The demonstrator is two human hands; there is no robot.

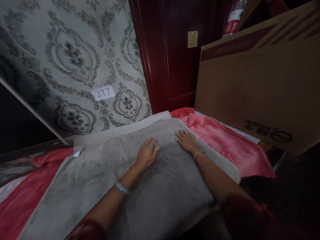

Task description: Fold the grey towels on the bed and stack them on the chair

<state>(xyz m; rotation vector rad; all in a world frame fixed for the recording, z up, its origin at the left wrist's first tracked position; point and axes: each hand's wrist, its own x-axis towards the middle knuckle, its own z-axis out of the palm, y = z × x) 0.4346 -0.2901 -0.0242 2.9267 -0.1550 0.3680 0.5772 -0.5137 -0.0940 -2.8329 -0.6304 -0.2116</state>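
A grey plush mat (107, 170) with rounded corners lies spread out in front of me, a small white tag (77, 153) at its far left edge. Palm down, my right hand (187, 141) rests on the mat near its right edge, fingers spread, nothing held. My left hand (147, 154) is over the middle of the mat, slightly blurred. Its fingers look stretched forward, and I see no object in them; whether it presses on the pile is hard to make out.
Under the mat lie a pink-red blanket (225, 143) and a white sheet edge (97, 138). A large cardboard box (260, 76) stands right, near a bottle (233, 20). Behind are patterned wallpaper with a paper label (103, 93) and a dark red door (172, 66). A dark screen-like panel (22, 123) is left.
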